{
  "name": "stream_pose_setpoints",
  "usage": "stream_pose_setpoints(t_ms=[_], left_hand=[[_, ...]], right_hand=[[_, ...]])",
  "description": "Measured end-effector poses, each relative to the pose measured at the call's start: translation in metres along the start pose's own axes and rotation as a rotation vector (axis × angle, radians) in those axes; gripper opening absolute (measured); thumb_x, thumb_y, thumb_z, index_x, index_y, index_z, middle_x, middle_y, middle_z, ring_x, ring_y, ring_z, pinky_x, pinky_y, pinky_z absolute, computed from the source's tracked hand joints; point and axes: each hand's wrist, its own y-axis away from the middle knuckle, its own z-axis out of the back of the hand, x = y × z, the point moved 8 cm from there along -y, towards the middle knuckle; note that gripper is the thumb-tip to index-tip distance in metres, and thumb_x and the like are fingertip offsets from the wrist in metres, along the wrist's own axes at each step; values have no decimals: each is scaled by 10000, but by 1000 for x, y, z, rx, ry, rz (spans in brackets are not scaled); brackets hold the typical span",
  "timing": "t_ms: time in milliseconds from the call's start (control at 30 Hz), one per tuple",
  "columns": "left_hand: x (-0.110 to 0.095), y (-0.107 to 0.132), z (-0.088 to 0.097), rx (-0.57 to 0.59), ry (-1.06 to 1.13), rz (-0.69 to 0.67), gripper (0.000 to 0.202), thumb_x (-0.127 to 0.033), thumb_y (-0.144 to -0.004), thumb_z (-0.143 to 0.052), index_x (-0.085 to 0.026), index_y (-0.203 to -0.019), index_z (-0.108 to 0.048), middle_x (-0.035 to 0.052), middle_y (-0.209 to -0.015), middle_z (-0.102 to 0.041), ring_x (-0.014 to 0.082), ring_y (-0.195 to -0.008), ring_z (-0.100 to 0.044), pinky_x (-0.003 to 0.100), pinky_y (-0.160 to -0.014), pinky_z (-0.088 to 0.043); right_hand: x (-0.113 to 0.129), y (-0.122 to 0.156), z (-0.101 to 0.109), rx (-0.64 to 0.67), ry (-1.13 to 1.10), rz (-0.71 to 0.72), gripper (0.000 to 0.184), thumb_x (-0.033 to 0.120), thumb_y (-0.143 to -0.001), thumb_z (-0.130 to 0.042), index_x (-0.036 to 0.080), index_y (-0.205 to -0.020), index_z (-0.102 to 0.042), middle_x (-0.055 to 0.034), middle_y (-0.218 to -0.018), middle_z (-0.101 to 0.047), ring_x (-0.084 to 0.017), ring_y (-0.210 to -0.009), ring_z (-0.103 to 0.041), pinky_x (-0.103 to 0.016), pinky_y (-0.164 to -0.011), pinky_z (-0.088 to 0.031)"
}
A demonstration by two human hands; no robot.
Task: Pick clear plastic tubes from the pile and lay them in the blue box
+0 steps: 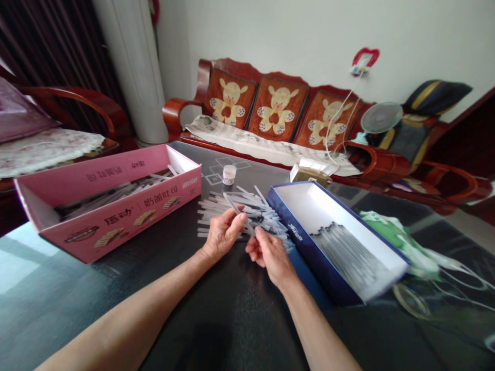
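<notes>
Between my two hands is a slim translucent strip [232, 203], running slantwise, its upper end sticking out past the left fingers. My left hand [224, 229] pinches it between thumb and fingers. At its lower end my right hand [268, 252] is closed on it, fingertips curled under. Just beyond both hands lies a loose pile of similar pale strips [216, 206] on the dark table [216, 319]. To the right, a blue box [320, 263] with a white inside holds a neat layer of dark-tipped thin sticks [344, 252]. The pink box [116, 221] at left holds more strips [112, 198].
A small white tub [229, 175] stands behind the pile. A tissue box [311, 170] sits behind the blue box. Right of it are a green and white plastic bag [394, 237], cables and a roll of clear tape [412, 301]. A wooden sofa [240, 149] borders the table's far side.
</notes>
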Motion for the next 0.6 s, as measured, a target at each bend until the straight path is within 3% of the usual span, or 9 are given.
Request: stream_pose_setpoints(t_ms=[133, 233, 300, 367, 433, 500, 600], left_hand=[[16, -3, -14, 72, 471, 283, 405, -517, -799, -588, -136, -929, -631, 26, -746, -656, 114, -554, -594, 241, -528, -484], [22, -6, -18, 99, 572, 341, 455, -483, -796, -590, -132, -1086, -586, -4, -679, -622, 72, -438, -505, 196, -423, -390], [20, -7, -17, 128, 461, 267, 473, -450, -833, -548, -136, -1187, -545, -28, -639, -592, 54, -401, -446, 180, -400, -340], [16, -6, -16, 160, 275, 157, 448, -405, -870, -498, -143, -1232, -524, -25, -661, -594, 55, -429, -458, 180, -433, -364], [11, -3, -17, 185, 83, 57, 387, -347, -893, -458, -152, -1217, -541, -11, -718, -612, 62, -489, -504, 186, -506, -413], [7, 1, -19, 206, -62, -6, 341, -298, -899, -436, -162, -1181, -569, -4, -746, -623, 69, -535, -532, 188, -555, -429], [4, 4, -22, 236, -180, -57, 336, -262, -894, -435, -178, -1184, -583, -13, -712, -618, 74, -549, -534, 179, -562, -423]], right_hand=[[-7, 4, -16, 152, 186, -5, 485, 591, -835, -504, 139, -764, -666, -19, -586, -635, -61, -399, -454, -176, -384, -280], [8, 0, -1, 141, 359, 110, 433, 531, -865, -493, 146, -814, -685, -4, -599, -626, -70, -422, -469, -192, -428, -344], [27, -3, 25, -16, 505, 231, 383, 484, -874, -491, 158, -839, -688, -7, -621, -636, -97, -470, -514, -214, -473, -397], [50, -1, 52, -246, 695, 400, 312, 415, -872, -501, 171, -870, -695, -28, -702, -669, -139, -584, -584, -249, -570, -460], [66, 4, 64, -394, 870, 578, 251, 324, -864, -502, 173, -910, -697, -61, -837, -693, -179, -733, -628, -290, -704, -496], [69, 6, 63, -420, 996, 714, 256, 250, -864, -476, 161, -982, -685, -99, -990, -685, -212, -889, -631, -332, -831, -494], [57, 2, 49, -341, 1154, 809, 323, 181, -882, -422, 134, -1125, -629, -138, -1183, -630, -250, -1100, -561, -400, -974, -438]])
